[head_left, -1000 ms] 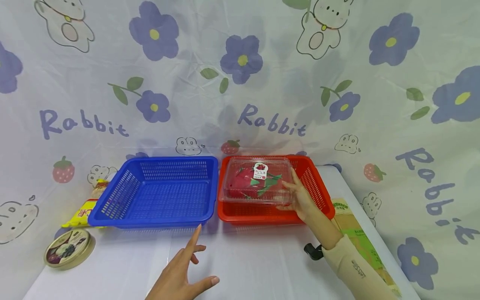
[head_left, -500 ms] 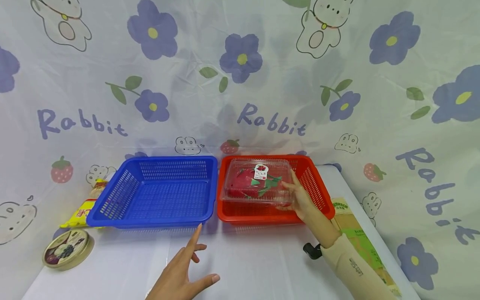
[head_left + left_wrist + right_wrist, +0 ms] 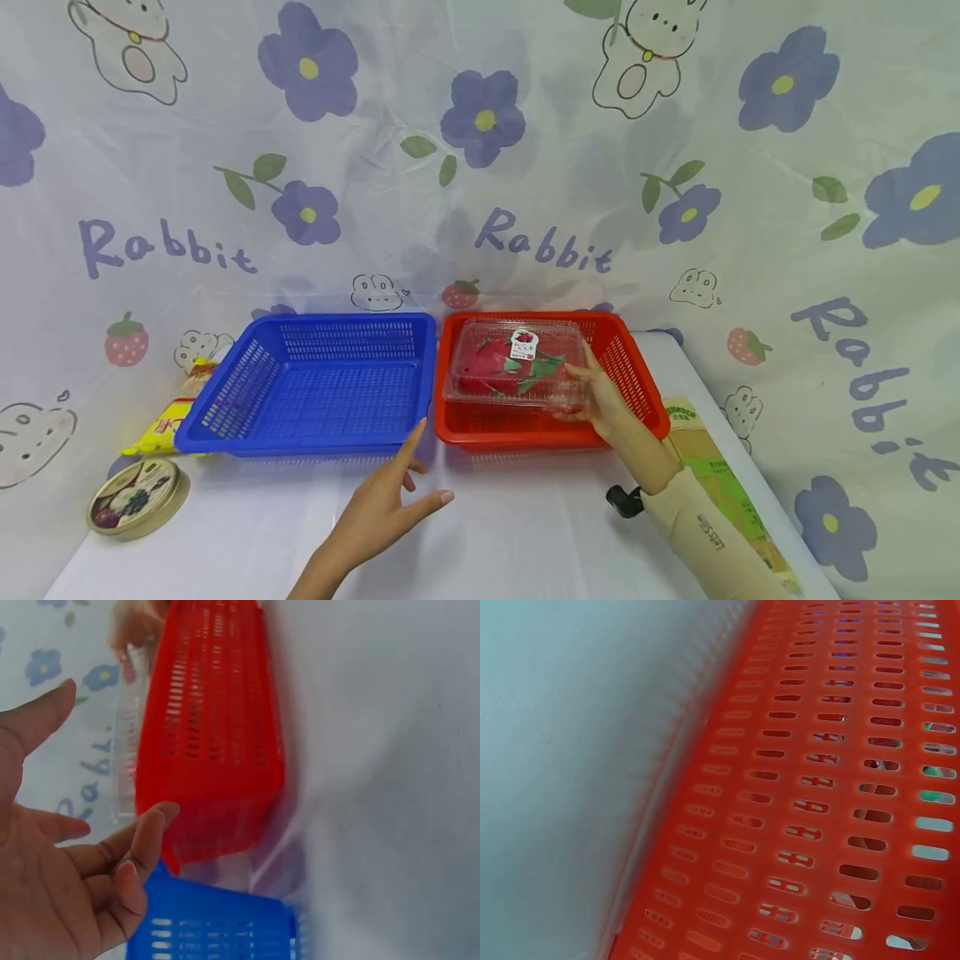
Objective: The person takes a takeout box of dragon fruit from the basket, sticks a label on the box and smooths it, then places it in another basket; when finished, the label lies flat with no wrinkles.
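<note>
My right hand [image 3: 603,400] holds the right end of a clear plastic box [image 3: 468,392]. Inside the box is a dragon fruit [image 3: 495,358], pinkish red with green tips, under a white label. The box sits slightly tilted within the rim of the red basket [image 3: 517,437]; whether it touches the bottom I cannot tell. My left hand [image 3: 375,512] hovers in front of the two baskets with its index finger stretched out, thumb apart and nothing held. Its other fingers bend loosely in the left wrist view. The red basket's slotted wall [image 3: 802,780] hides my right hand in the right wrist view.
A blue basket [image 3: 300,443] stands left of the red one. A round tin [image 3: 138,500] and a yellow packet [image 3: 165,427] lie at the left. On the right are a green and tan package [image 3: 712,467] and a small black object [image 3: 624,502]. A patterned curtain [image 3: 405,200] hangs behind.
My left hand has moved forward and slightly right, towards the gap between the baskets. The box in my right hand has shifted slightly to the right.
</note>
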Action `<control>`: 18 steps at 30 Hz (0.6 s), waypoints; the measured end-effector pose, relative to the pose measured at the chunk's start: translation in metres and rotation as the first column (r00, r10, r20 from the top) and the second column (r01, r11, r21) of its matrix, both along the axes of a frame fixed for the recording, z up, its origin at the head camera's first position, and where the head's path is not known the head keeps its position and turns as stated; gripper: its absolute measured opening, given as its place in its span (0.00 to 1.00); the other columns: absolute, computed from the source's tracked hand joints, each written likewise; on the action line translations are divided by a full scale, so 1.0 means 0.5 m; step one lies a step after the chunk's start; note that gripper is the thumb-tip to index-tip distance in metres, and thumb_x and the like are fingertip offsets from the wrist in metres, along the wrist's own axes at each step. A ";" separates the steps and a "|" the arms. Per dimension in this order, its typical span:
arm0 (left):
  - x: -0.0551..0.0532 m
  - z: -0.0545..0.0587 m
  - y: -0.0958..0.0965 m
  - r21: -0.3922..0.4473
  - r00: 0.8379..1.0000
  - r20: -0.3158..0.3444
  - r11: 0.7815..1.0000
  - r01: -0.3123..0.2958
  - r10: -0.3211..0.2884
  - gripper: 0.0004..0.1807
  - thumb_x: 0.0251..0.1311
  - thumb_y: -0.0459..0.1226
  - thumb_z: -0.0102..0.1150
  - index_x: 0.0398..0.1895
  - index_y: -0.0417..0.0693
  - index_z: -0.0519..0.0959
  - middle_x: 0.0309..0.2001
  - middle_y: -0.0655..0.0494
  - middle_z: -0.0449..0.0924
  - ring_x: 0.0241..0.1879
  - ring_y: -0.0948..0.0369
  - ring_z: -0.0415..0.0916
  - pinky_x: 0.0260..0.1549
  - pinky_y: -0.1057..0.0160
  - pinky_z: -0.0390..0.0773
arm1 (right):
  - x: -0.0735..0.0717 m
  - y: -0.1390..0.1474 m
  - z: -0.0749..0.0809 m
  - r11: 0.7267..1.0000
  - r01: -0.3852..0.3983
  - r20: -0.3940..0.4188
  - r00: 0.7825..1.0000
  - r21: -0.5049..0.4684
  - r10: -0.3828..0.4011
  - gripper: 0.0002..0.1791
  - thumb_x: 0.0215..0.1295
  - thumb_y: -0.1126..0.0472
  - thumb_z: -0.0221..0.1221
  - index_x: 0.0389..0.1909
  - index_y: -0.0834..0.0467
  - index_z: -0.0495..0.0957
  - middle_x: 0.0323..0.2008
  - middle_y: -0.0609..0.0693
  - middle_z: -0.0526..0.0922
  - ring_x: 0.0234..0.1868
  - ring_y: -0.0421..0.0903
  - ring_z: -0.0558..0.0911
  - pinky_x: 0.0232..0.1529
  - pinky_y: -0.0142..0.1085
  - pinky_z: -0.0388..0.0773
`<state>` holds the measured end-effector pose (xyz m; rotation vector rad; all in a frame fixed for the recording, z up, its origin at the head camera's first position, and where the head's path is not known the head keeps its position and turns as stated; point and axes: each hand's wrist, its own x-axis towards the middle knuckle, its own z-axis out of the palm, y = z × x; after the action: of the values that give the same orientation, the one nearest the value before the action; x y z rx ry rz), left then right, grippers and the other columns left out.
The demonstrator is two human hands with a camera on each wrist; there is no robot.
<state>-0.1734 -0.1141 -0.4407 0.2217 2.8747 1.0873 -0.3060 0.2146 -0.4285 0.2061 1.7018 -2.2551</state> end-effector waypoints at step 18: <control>-0.055 -0.043 0.030 0.097 0.999 -0.003 0.995 0.033 -0.033 0.56 0.53 0.60 0.68 0.80 0.65 0.46 0.45 0.53 0.81 0.32 0.63 0.71 0.25 0.66 0.71 | 0.000 -0.001 -0.003 1.000 0.004 -0.007 1.000 -0.008 -0.004 0.42 0.75 0.52 0.48 0.77 0.28 0.32 0.77 0.57 0.51 0.68 0.65 0.64 0.51 0.59 0.78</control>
<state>-0.2010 -0.0990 -0.4623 0.2732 2.8117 1.2224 -0.3059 0.2143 -0.4302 0.2001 1.6978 -2.2679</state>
